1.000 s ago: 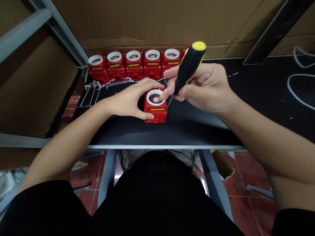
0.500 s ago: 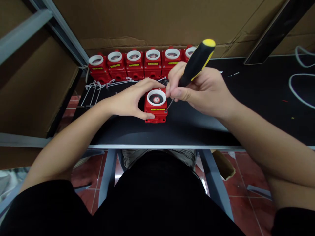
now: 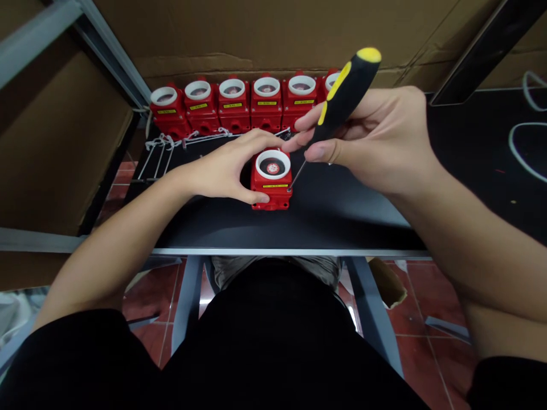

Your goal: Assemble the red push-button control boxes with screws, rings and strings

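Cardboard (image 3: 265, 34) spans the back of my head view, and in front of it I see the long black bench (image 3: 222, 230) with its pale metal edge. A row of red housings (image 3: 267, 111) stands along the far side, each topped with a white rim, the rightmost one partly covered from my view. A white cable (image 3: 511, 141) loops on the bench well off to the right. I have the right hand (image 3: 380, 142) wrapped around the black and yellow handle of a screwdriver (image 3: 352, 85), which tilts with its butt end up and to the right. The left hand (image 3: 233, 165) is clamped on a single red box (image 3: 271, 195), thumb across the front and fingers around the far side. That box sits near the bench's front edge, ahead of the row, its white ring (image 3: 288, 167) facing up. Below the ring is a narrow yellow label (image 3: 275, 185), and beside it the thin shaft meets the box's front right corner.
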Tool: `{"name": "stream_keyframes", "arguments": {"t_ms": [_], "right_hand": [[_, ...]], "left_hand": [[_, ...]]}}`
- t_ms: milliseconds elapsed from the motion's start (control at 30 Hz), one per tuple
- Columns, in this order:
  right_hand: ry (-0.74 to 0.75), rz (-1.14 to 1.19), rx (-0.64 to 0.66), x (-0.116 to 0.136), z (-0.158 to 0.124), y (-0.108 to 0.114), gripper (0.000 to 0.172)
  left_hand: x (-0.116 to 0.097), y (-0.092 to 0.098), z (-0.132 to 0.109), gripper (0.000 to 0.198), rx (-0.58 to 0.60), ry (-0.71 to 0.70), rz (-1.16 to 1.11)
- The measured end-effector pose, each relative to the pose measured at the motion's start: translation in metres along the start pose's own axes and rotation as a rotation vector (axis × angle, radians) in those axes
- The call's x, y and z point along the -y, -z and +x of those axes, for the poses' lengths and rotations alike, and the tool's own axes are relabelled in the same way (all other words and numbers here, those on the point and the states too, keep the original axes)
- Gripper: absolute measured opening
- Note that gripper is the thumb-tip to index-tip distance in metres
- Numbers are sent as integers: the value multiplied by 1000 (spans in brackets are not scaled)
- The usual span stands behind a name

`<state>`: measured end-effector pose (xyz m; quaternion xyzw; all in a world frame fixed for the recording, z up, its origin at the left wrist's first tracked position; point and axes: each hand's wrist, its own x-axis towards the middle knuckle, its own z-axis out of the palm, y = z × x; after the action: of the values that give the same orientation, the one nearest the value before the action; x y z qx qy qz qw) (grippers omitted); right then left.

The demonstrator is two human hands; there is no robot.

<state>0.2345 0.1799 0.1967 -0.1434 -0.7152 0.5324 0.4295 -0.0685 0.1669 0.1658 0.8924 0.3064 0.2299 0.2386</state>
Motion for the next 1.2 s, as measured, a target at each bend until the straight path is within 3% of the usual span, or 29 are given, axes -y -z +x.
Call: {"name": "stream_keyframes", "arguments": {"t_ms": [133, 300, 500, 600, 900, 1000, 1100, 1200], "right_hand": [[-33, 39, 46, 1, -1, -5, 35], [-42, 76, 111, 4, 0, -10, 53], [1, 141, 209, 0, 3, -1, 40], [-53, 113, 174, -3, 3, 0, 43], [83, -226, -2, 20, -1, -8, 45], [44, -228, -37, 28, -3, -6, 46], [2, -174, -83, 30, -6, -8, 36], [9, -57, -48, 29, -7, -12, 27]], "left_hand": [[3, -1, 0, 97, -3, -24, 4], [0, -2, 2, 89, -15, -24, 1], [-3, -2, 3, 85, -27, -19, -7], [0, -1, 1, 94, -17, -9, 5], [3, -1, -2, 100, -16, -10, 20], [4, 0, -2, 103, -8, -7, 20], [7, 2, 0, 110, 29, -36, 29], [9, 4, 3, 114, 54, -38, 20]]}}
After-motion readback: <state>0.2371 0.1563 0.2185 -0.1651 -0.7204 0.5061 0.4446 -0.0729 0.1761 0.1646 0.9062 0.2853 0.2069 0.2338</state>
